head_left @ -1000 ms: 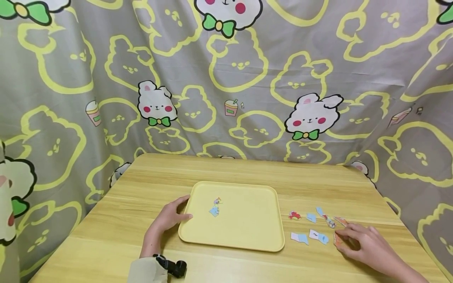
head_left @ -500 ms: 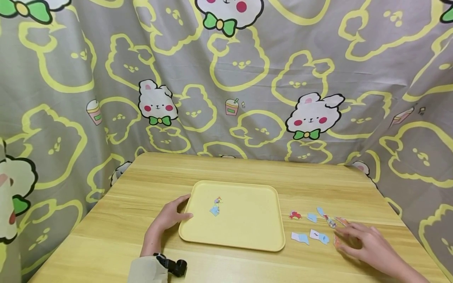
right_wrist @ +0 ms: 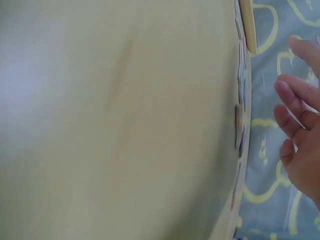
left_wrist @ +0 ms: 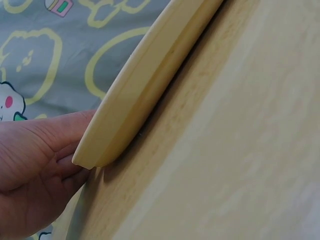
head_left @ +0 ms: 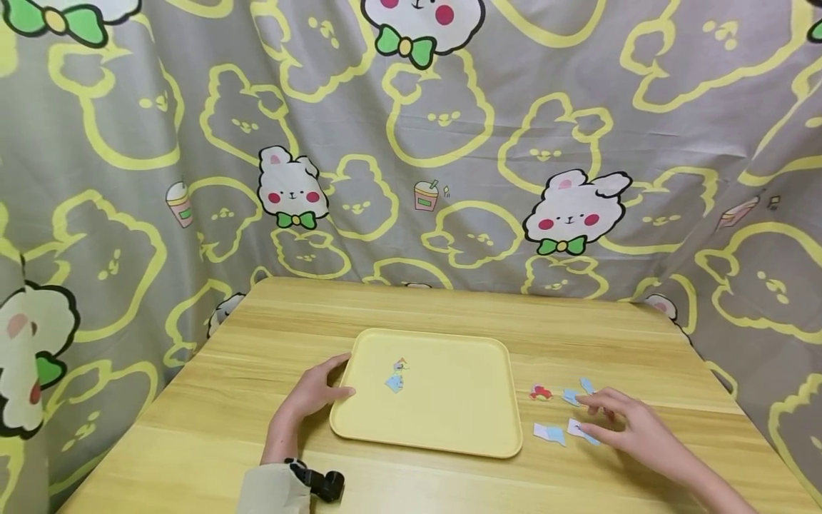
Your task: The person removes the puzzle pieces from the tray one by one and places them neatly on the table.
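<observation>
A yellow tray point(head_left: 443, 425) lies on the table, its left edge gripped by my left hand point(head_left: 311, 392). In the left wrist view the fingers of that hand point(left_wrist: 37, 165) meet the tray's corner point(left_wrist: 127, 97). Toward the tray's left side sits a small blue-and-orange puzzle piece cluster point(head_left: 394, 378). My right hand point(head_left: 638, 428) hovers over the loose pieces at the right, thumb and fingers apart, holding nothing. Just left of its fingertips are a blue piece point(head_left: 569, 397) and a white-and-blue piece point(head_left: 576, 428). The hand hides other pieces.
A red piece point(head_left: 541, 392) and a pink-and-blue piece point(head_left: 549, 433) lie right beside the tray's right edge. Another blue piece point(head_left: 587, 385) is farther back. Beyond the wooden table point(head_left: 443, 303) hangs a patterned grey curtain point(head_left: 359, 107).
My right hand has moved left and slightly up, off the orange pieces and over the blue ones. My left hand stays on the tray edge. The whole view shifts slightly.
</observation>
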